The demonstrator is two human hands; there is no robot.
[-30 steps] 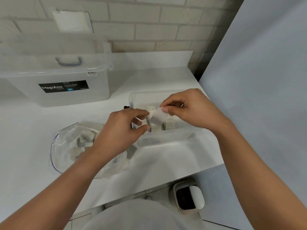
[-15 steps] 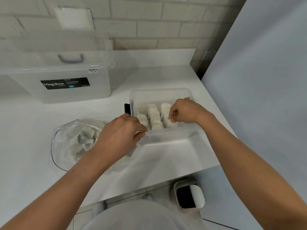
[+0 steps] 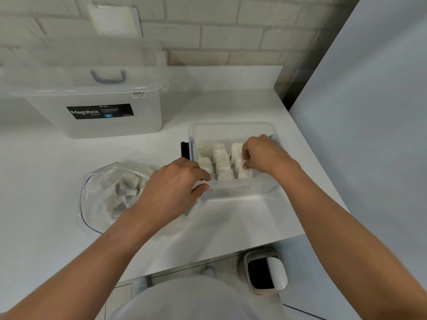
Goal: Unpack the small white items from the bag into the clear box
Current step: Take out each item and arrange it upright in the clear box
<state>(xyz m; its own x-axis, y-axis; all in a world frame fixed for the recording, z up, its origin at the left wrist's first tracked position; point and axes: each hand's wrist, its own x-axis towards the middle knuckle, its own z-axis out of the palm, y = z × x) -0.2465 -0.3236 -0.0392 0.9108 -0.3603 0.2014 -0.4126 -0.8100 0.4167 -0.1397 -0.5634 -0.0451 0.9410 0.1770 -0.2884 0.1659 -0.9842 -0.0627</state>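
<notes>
Fingertips of right hand [image 3: 261,155] hidden among white items [image 3: 219,155] inside clear box [image 3: 231,132] (pinch or not, cannot tell); left hand [image 3: 175,188] pinches box's near-left rim.

Both my bare forearms reach forward from the lower corners and draw together. My left hand [image 3: 173,188] lies knuckles-up, thumb and forefinger pinching the near left corner of the small clear rectangular plastic box [image 3: 240,189]. My right hand [image 3: 265,155] arches over, fingers curled down, thumb and fingertips nipping one of the small white rectangular items [image 3: 236,154].
</notes>
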